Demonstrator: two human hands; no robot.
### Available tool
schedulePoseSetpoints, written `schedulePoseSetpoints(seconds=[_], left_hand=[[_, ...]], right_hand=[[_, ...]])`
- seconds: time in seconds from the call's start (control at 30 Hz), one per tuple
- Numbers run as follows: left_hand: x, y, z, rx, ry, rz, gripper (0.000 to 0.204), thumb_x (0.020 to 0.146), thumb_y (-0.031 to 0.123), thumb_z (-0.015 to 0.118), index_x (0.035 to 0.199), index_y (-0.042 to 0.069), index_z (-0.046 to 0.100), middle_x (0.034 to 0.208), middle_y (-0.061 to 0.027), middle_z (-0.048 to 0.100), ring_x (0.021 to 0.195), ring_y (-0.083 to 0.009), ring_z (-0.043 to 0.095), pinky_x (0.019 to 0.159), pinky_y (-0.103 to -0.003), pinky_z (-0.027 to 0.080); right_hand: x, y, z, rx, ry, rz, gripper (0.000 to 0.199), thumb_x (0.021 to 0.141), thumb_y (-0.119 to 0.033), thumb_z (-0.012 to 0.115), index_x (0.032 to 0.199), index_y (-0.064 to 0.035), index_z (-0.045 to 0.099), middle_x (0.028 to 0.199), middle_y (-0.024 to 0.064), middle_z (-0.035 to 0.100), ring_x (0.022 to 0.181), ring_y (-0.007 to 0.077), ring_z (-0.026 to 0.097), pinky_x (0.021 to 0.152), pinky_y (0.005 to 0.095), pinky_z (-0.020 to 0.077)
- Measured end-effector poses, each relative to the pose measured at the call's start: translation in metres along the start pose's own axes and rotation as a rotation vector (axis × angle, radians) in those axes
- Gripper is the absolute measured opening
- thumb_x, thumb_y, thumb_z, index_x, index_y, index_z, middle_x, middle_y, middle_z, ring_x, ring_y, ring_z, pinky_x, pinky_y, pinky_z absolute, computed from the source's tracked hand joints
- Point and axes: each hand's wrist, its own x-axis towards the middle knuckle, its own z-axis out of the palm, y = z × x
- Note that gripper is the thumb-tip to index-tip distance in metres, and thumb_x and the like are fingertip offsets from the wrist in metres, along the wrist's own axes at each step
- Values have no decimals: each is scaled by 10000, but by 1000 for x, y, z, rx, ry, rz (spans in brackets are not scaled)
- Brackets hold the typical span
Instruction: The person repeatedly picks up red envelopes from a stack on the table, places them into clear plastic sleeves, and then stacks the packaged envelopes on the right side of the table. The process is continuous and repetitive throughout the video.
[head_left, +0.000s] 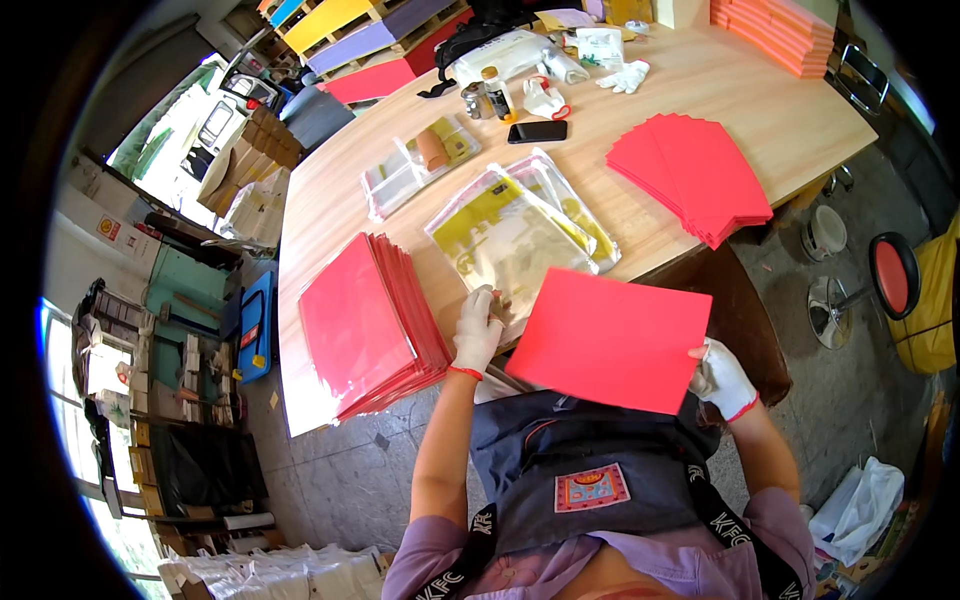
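My right hand [724, 380], in a white glove with bare fingertips, grips the right edge of a red card sheet [610, 340]. The sheet is held tilted above the table's near edge, over my lap. My left hand [478, 330], gloved the same way, has its fingers curled together at the near edge of a clear plastic bag [490, 255]. That bag tops a small pile of clear bags with yellow-green printing. Left of my left hand stands a thick stack of bagged red sheets [360, 310]. Fanned loose red sheets [690, 175] lie at the right.
On the wooden table [400, 110] lie another bag pile [422, 160] with a brown roll on it, a black phone [538, 131], a jar [497, 95] and white gloves [625, 77]. Orange-red bundles [772, 35] sit far right. A stool [890, 275] stands right of the table.
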Motion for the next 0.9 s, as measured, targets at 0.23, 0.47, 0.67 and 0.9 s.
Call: schedulePoseSetpoints(seconds=[0.23,0.47,0.67,0.9], left_hand=[[4,29,-27,55,-61,-194,288,704,6,523,951,124,612,847,-77,576,738,-248,589,668,-348,481],[2,12,-33,-231,-104,30,379,710,-64,447,1016,111,586,842,-109,556,766,-251,586,651,-327,469],[-20,30,-29,87,-84,22,324,705,-14,482,993,112,558,891,-99,558,829,-299,582,670,-375,489],[-37,58,56,-1084,573,-470,596,818,14,564,1348,89,302,1157,-148,522,969,-209,565,771,-300,500]], right_hand=[[5,39,13,233,5,-87,271,796,-30,498,1065,-61,495,847,79,592,505,144,561,392,211,456],[15,49,-1,203,-111,-98,255,801,-47,509,1057,-56,509,867,79,607,510,144,569,388,215,458],[7,61,19,147,-71,-234,241,819,-62,504,1059,-40,493,836,52,586,525,116,539,417,193,432],[-16,60,55,5,-196,-201,255,840,-108,506,1089,-68,467,799,44,571,511,105,528,402,200,391]])
